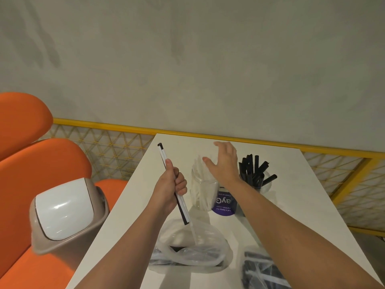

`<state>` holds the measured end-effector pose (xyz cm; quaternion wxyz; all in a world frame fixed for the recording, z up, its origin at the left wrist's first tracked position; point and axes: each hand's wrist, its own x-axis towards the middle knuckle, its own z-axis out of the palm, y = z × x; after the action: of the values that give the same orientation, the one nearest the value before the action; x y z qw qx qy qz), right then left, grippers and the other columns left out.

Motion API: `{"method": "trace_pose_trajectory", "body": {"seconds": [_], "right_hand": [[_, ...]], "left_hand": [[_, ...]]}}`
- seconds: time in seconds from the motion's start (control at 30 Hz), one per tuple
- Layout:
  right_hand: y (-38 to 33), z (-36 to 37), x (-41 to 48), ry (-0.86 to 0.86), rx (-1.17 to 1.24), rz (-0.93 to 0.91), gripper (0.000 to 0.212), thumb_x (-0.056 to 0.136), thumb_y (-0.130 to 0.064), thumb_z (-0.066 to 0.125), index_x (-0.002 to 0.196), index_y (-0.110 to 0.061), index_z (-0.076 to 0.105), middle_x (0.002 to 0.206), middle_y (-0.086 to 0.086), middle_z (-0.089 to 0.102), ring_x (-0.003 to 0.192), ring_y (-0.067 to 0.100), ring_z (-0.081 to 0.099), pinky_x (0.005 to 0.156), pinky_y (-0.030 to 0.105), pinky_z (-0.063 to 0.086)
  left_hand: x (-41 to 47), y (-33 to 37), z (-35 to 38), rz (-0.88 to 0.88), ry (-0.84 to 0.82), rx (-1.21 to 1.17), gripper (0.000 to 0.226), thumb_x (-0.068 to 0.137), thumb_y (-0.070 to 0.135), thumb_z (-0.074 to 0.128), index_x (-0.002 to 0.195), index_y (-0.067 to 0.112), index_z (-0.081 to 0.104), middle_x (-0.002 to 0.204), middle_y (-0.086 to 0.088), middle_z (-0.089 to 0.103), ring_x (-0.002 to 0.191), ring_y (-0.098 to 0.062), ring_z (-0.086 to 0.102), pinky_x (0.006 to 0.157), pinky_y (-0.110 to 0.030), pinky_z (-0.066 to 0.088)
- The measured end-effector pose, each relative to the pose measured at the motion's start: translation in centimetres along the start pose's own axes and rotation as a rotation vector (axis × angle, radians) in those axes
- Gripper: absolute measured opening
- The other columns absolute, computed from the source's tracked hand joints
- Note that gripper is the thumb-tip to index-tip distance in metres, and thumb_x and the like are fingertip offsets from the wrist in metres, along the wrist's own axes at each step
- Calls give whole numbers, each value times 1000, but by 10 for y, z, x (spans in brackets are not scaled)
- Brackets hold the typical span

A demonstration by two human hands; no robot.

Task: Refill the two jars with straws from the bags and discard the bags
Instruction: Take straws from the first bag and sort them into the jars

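My left hand [170, 185] grips a small bunch of black and white straws [164, 155] at their middle, held slanted above the table. My right hand [224, 161] hovers with fingers spread over the clear jar of white straws [202, 190]. To its right stands a second jar filled with black straws [253, 170]. A crumpled clear plastic bag [193, 247] lies at the table's near side, and another bag with black straws inside [260, 270] lies at the near right, partly hidden by my right forearm.
A white table [302, 197] holds everything. A round purple sticker [224, 205] lies between the jars. A beige swing-lid bin [64, 213] stands to the left on an orange seat [31, 163]. A yellow lattice rail [125, 147] runs behind.
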<state>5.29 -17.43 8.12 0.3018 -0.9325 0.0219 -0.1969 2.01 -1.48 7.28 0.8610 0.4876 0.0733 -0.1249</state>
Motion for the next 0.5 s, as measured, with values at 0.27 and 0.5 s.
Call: {"method": "trace_pose_trajectory", "body": {"seconds": [0.27,0.5], "right_hand": [[-48,-4,-54,-519,362,92,40,87,-39,59,120,-18,49,95,4,60,85,15,58,73,23,47],[-53,-13,-61,-740,566,213,24,97,-25,44,116,-10,47,100,12,62,68,9,61,52,10,48]], "left_hand": [[2,7,11,69,89,-82,48,96,56,28,75,15,42,47,4,36,37,-8,31,40,-19,30],[0,3,18,154,85,-51,25,100,35,36,89,15,44,57,0,41,39,-8,36,40,-18,38]]}}
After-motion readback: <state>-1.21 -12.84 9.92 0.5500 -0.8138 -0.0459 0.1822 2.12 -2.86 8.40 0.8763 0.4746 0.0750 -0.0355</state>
